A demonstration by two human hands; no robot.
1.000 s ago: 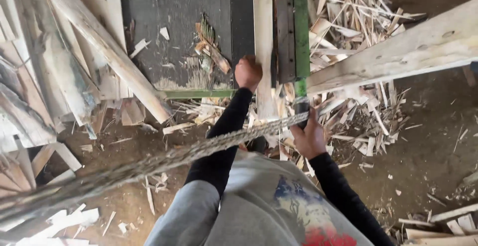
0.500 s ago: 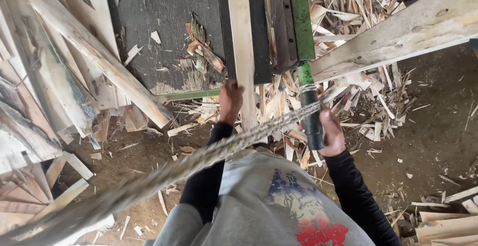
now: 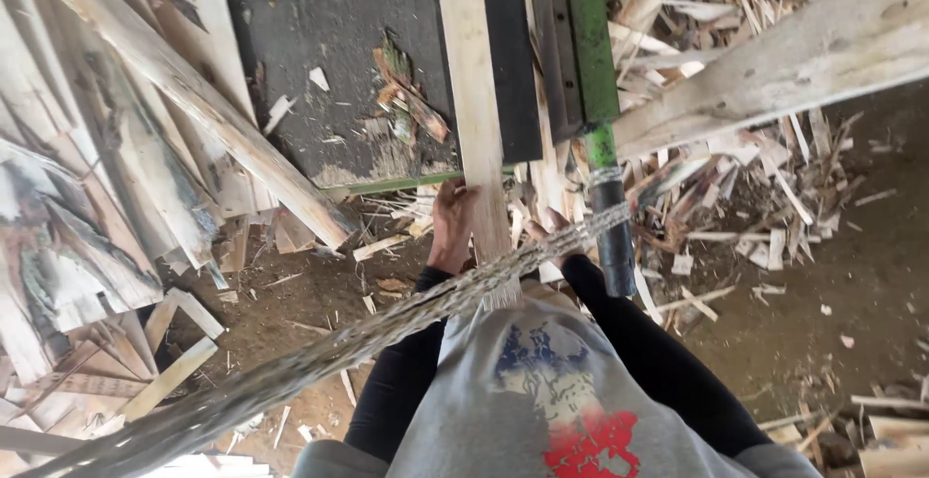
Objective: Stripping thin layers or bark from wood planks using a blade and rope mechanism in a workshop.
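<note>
A long pale wooden plank lies lengthwise on a dark machine table, its near end pointing at me. My left hand grips the left edge of that near end. My right hand is against the plank's right edge with its fingers curled. A blurred, frayed strand crossing the view partly hides it. Both arms are in black sleeves.
A green lever with a black handle hangs just right of my right hand. A thick pale beam crosses the upper right. Stacked boards lean at the left. Wood scraps and splinters cover the dirt floor.
My right hand has left the black lever handle and moved left to the plank's near end. My left hand has slid back toward me along the plank. The view has moved closer.
</note>
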